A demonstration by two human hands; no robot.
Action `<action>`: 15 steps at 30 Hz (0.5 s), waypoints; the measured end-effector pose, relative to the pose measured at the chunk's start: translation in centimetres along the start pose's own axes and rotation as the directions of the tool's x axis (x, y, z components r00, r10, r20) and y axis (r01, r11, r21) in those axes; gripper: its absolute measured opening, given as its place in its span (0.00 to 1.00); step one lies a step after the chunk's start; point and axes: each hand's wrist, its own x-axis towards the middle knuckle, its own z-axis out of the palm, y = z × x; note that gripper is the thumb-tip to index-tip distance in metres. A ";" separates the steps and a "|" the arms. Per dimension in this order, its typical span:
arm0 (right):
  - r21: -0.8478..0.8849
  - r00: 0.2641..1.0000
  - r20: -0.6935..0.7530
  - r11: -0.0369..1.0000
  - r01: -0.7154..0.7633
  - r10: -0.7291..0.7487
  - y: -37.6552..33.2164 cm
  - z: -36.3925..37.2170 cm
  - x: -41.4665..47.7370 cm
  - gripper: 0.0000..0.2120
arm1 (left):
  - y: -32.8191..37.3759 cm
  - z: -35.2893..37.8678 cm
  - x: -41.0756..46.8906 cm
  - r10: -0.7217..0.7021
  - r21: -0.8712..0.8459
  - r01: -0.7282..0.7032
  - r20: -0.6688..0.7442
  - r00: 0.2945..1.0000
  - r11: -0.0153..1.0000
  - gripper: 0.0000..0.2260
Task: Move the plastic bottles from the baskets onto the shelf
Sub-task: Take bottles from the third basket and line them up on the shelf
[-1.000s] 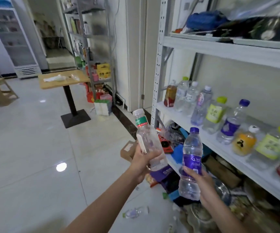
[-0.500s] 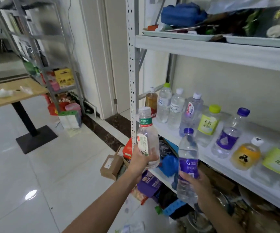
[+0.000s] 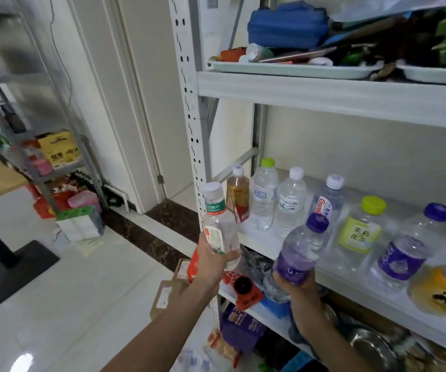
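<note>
My left hand [image 3: 214, 267] grips a clear bottle with a white cap and green neck label [image 3: 218, 221], held upright just in front of the shelf's left post. My right hand [image 3: 298, 287] grips the base of a clear bottle with a purple cap and purple label [image 3: 301, 251], tilted toward the white middle shelf [image 3: 332, 280]. Several bottles stand in a row on that shelf, among them an amber one [image 3: 238, 196] and one with a yellow-green cap [image 3: 361, 226]. No basket is in view.
The white perforated shelf post [image 3: 189, 124] rises beside my left hand. The upper shelf carries trays [image 3: 283, 69] with a blue bag and clutter. Boxes, a metal bowl [image 3: 374, 347] and packets crowd the lower shelf. A grey rack [image 3: 42, 146] and a table base [image 3: 10, 272] stand left.
The view has turned right and closed in on the shelf. Both hands have carried their bottles up and nearer the middle shelf; the purple-capped bottle now leans toward it.
</note>
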 end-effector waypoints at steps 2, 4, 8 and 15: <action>0.014 1.000 0.021 1.000 0.011 -0.012 0.0 0.6 1.6 0.38 | 0.3 0.6 1.6 0.017 0.044 -0.015 -0.042 0.999 0.999 0.35; -0.008 0.997 0.076 1.000 0.017 -0.016 -0.4 1.5 2.9 0.34 | 0.4 0.9 3.2 0.043 0.102 -0.037 -0.056 0.997 0.994 0.34; -0.046 0.991 0.135 0.999 0.013 -0.007 -1.3 3.6 4.1 0.33 | 0.3 0.7 5.9 0.047 0.172 -0.046 0.000 0.999 0.984 0.31; -0.086 0.998 -0.028 0.995 0.057 -0.060 -0.6 7.9 6.8 0.42 | 0.0 -0.4 10.8 0.108 0.368 -0.145 0.119 0.987 0.919 0.33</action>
